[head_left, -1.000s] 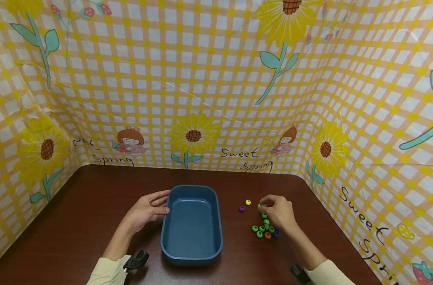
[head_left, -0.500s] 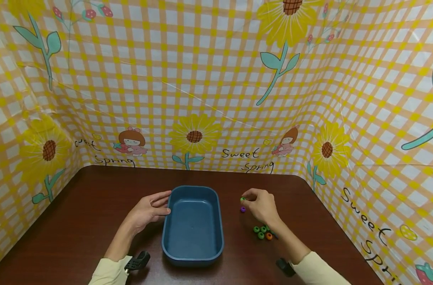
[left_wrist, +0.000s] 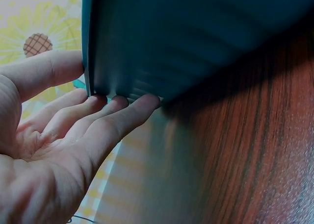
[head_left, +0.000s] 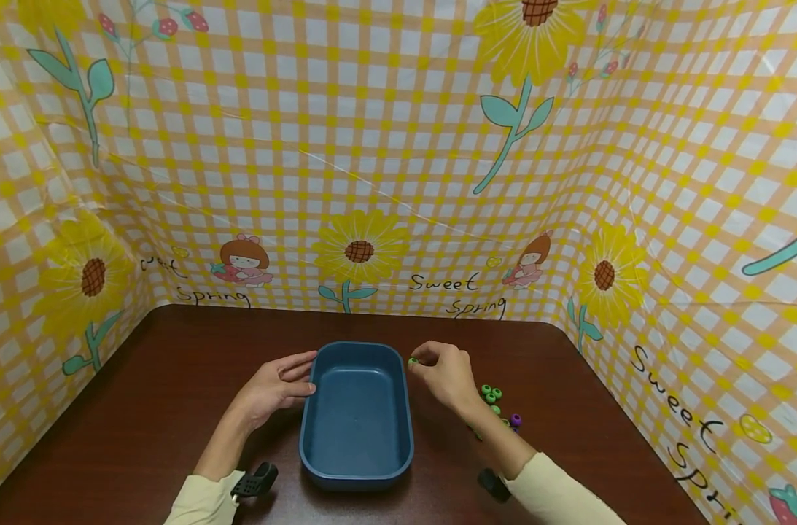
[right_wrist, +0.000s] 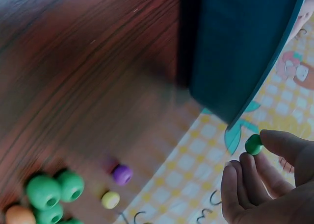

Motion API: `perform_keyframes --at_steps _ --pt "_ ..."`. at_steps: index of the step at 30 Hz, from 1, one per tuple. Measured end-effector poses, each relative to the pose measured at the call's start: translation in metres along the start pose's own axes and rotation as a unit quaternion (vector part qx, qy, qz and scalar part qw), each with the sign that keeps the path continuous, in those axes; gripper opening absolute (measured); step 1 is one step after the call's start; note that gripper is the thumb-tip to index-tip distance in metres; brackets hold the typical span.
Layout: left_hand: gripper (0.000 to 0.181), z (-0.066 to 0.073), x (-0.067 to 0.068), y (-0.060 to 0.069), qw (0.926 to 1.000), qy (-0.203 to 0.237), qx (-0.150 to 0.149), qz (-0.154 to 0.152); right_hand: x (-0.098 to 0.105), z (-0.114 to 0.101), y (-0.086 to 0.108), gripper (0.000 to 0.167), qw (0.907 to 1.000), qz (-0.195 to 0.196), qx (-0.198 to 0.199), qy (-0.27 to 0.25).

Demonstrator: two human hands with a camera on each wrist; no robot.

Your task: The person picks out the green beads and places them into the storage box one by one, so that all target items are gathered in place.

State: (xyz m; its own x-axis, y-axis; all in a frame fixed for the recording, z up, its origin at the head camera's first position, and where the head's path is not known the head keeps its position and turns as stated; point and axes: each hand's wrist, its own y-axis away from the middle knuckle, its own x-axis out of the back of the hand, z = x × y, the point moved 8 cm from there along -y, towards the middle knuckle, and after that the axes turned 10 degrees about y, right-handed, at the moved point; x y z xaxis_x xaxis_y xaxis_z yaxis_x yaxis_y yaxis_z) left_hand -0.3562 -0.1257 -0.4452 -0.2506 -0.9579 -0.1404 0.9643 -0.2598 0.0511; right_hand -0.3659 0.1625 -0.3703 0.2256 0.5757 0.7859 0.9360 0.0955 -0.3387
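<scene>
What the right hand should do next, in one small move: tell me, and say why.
Probably carry the small, round, green, plastic-looking bead leftward over the blue, rounded-rectangular, plastic-looking tray. The right hand pinches the bead just outside the tray's right rim, and the left hand touches the opposite side, which may help steady it.

The head camera looks forward and down over the counter (head_left: 142, 408). Close in, the wrist cameras look past the left hand (head_left: 273, 390) and right hand (head_left: 449, 375) at the blue bin (head_left: 355, 479), which all three views share.
</scene>
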Motion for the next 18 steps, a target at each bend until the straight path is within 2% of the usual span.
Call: perform_keyframes --at_steps 11,18 --pt "0.065 -0.001 0.002 -0.001 1.0000 -0.002 0.000 0.002 -0.026 -0.035 -0.003 0.013 0.9987 0.010 0.045 -0.019" --pt "0.065 -0.001 0.001 0.000 1.0000 0.002 0.000 -0.002 -0.040 -0.046 -0.002 0.011 0.9979 0.009 0.058 -0.029"
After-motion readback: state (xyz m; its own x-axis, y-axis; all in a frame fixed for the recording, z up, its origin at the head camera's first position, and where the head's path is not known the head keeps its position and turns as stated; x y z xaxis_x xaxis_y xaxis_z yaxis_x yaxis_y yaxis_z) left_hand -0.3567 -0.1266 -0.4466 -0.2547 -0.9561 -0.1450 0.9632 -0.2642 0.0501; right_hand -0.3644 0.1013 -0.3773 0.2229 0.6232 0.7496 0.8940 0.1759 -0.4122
